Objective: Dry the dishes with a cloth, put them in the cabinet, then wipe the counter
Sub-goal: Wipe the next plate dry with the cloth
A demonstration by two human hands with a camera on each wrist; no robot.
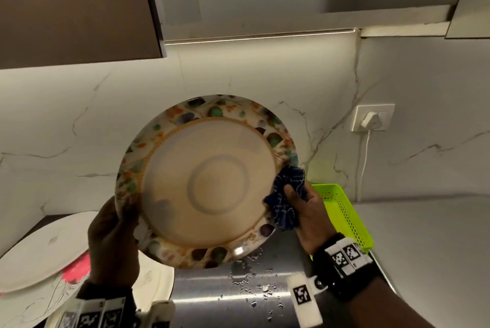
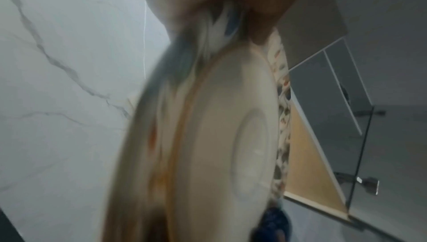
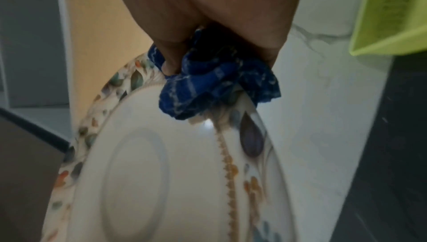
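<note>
Drying the round floral-rimmed ceramic plate [image 1: 209,182]
Left hand [image 1: 114,243] grips its left rim; right hand [image 1: 305,211] pinches crumpled blue checked cloth [image 1: 287,197] there. A wet rim could slip.

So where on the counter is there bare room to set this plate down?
The grey counter right of the green basket shows bare. The steel drainboard below the floral plate, between both hands, is free but spotted with water. The left side is crowded: white plates overlap there, under the left hand.
</note>
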